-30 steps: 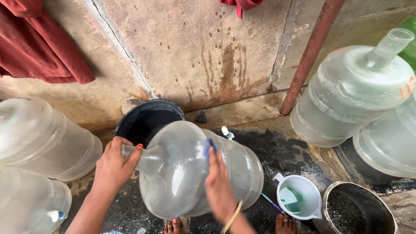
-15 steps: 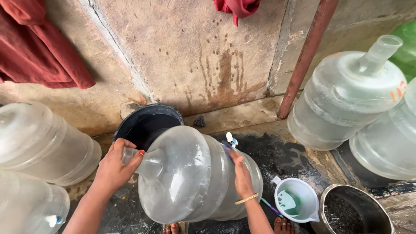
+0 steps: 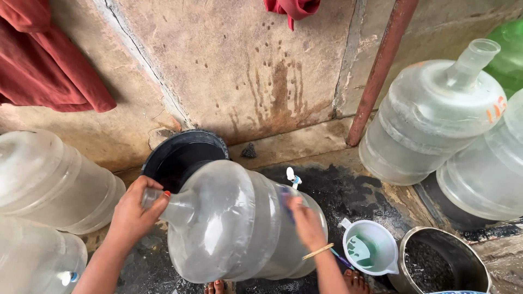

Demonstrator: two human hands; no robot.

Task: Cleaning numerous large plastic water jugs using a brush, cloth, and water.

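Right hand (image 3: 306, 222) slid down the jug (image 3: 234, 223), left hand (image 3: 133, 212) grip wrapped round its neck

1. We are looking down at a rough plastered wall (image 3: 218, 65), tan and stained, with dark drip marks running down its middle.
2. A rusty red pipe (image 3: 381, 71) is leaning slightly as it is rising along the wall on the right.
3. Dark red cloth (image 3: 49, 65) is hanging at the upper left, and another red cloth (image 3: 291, 8) is hanging at the top edge.
4. A low concrete ledge (image 3: 294, 144) is running along the foot of the wall.
5. The floor (image 3: 359, 190) is lying wet and black with grime.
6. Soft, even daylight is falling across everything, casting no hard shadows.
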